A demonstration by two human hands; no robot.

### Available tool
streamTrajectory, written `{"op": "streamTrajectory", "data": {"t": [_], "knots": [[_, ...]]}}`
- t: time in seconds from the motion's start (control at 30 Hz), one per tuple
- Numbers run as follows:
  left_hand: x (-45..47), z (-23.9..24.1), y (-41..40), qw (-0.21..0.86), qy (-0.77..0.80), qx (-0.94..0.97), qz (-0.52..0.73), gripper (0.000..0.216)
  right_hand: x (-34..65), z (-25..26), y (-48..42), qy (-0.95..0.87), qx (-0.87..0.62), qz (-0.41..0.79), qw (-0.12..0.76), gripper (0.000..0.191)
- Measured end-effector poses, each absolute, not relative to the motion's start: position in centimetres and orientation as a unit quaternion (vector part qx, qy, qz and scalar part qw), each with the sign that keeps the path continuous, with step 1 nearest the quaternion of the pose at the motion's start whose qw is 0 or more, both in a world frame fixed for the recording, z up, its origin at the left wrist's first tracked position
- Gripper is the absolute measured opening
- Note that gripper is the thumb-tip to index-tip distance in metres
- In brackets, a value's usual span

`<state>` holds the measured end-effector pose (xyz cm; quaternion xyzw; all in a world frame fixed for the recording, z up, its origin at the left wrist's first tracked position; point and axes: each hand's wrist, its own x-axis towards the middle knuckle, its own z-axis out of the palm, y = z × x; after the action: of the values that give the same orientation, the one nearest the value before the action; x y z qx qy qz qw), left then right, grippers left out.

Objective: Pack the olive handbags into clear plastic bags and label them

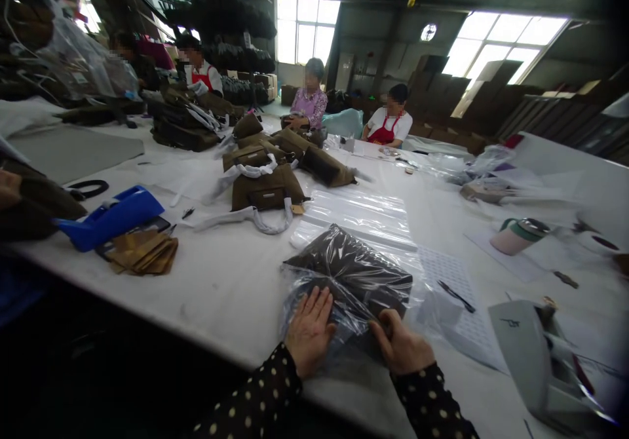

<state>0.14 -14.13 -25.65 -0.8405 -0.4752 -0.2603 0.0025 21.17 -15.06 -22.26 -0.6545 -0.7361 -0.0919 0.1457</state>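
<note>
A dark handbag-like bundle lies inside a clear plastic bag (354,255) near the table's front edge. Flat on the near left part of the plastic rests my left hand (309,334), its fingers stretched out. My right hand (405,344) pinches the near right edge of the plastic between thumb and curled fingers. Just beyond lies a stack of flat clear plastic bags (363,213), partly under the wrapped bundle. Past these, several brown handbags (268,187) with white-wrapped handles sit in a heap.
To the left are a blue tape dispenser (115,213) and brown paper tags (145,250). On the right lie a printed sheet (449,282), a pen (456,296), a lidded cup (518,236) and a grey machine (533,354). Several people sit across the table (221,295); another person's hand (8,189) shows far left.
</note>
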Motion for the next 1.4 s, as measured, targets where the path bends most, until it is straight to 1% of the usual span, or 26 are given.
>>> {"op": "streamTrajectory", "data": {"t": [0.07, 0.1, 0.17, 0.2, 0.3, 0.33, 0.37, 0.43, 0.5, 0.57, 0.6, 0.63, 0.7, 0.77, 0.8, 0.9, 1.03, 1.07, 1.17, 1.23, 1.33, 1.4], "knots": [[0.5, -27.2, -12.9, 0.002, -0.494, -0.835, -0.241, 0.049, 20.6, -21.4, -14.7, -0.789, -0.558, -0.146, 0.211, 0.031], [0.5, -27.8, -12.7, 0.001, -0.497, -0.835, -0.238, 0.050, 20.0, -21.2, -14.3, -0.818, -0.500, -0.166, 0.231, 0.032], [0.3, -28.5, -12.5, 0.002, -0.495, -0.834, -0.243, 0.051, 18.4, -21.1, -13.0, -0.856, -0.434, -0.173, 0.221, 0.038], [0.2, -28.7, -12.5, 0.004, -0.495, -0.833, -0.247, 0.051, 17.6, -21.1, -12.2, -0.861, -0.439, -0.162, 0.196, 0.042], [0.1, -28.8, -12.5, 0.012, -0.495, -0.833, -0.247, 0.053, 16.2, -21.1, -9.9, -0.838, -0.518, -0.112, 0.130, 0.049], [0.1, -28.8, -12.4, 0.015, -0.494, -0.834, -0.245, 0.053, 16.5, -20.9, -9.5, -0.827, -0.537, -0.103, 0.130, 0.049], [0.2, -28.9, -12.3, 0.017, -0.493, -0.835, -0.244, 0.054, 17.3, -20.6, -9.4, -0.820, -0.542, -0.101, 0.152, 0.047], [0.2, -29.1, -12.2, 0.019, -0.487, -0.838, -0.245, 0.057, 20.7, -20.0, -10.2, -0.807, -0.530, -0.092, 0.244, 0.037], [0.1, -29.5, -12.0, 0.020, -0.480, -0.840, -0.253, 0.060, 26.2, -19.7, -12.1, -0.753, -0.536, -0.069, 0.375, 0.025], [-0.1, -30.0, -11.8, 0.011, -0.472, -0.839, -0.269, 0.061, 33.0, -19.7, -14.7, -0.603, -0.610, -0.063, 0.510, 0.017], [-0.2, -30.4, -11.7, 0.002, -0.469, -0.838, -0.279, 0.061, 36.5, -19.9, -16.1, -0.497, -0.654, -0.070, 0.566, 0.019], [-0.3, -30.7, -11.5, -0.011, -0.467, -0.836, -0.288, 0.060, 39.9, -20.1, -17.5, -0.388, -0.690, -0.077, 0.606, 0.026], [-0.5, -31.2, -11.1, -0.040, -0.467, -0.830, -0.302, 0.060, 45.7, -20.8, -19.7, -0.240, -0.727, -0.048, 0.641, 0.045], [-0.7, -31.5, -10.9, -0.065, -0.474, -0.823, -0.305, 0.060, 49.6, -21.8, -20.8, -0.194, -0.746, 0.016, 0.637, 0.058], [-0.7, -31.6, -10.8, -0.073, -0.478, -0.821, -0.305, 0.060, 50.7, -22.4, -21.0, -0.189, -0.754, 0.047, 0.627, 0.060], [-0.9, -32.0, -10.6, -0.073, -0.485, -0.817, -0.305, 0.061, 51.9, -23.9, -20.3, -0.191, -0.768, 0.109, 0.602, 0.060], [-0.9, -32.6, -10.4, -0.064, -0.492, -0.815, -0.300, 0.061, 52.1, -24.1, -20.5, -0.199, -0.766, 0.132, 0.597, 0.069], [-0.9, -32.6, -10.3, -0.063, -0.493, -0.815, -0.298, 0.061, 52.2, -24.0, -21.1, -0.196, -0.768, 0.132, 0.595, 0.068], [-0.8, -32.3, -10.4, -0.062, -0.494, -0.815, -0.296, 0.061, 52.0, -24.0, -23.4, -0.181, -0.798, 0.140, 0.557, 0.049], [-0.7, -31.9, -10.5, -0.065, -0.496, -0.813, -0.297, 0.061, 51.6, -24.4, -24.9, -0.179, -0.833, 0.141, 0.504, 0.042], [-0.5, -31.4, -10.6, -0.061, -0.492, -0.813, -0.304, 0.060, 51.3, -24.9, -26.6, -0.196, -0.884, 0.111, 0.409, 0.033], [-0.3, -31.2, -10.6, -0.049, -0.486, -0.816, -0.308, 0.059, 51.2, -24.4, -27.2, -0.212, -0.906, 0.085, 0.356, 0.033]]}}
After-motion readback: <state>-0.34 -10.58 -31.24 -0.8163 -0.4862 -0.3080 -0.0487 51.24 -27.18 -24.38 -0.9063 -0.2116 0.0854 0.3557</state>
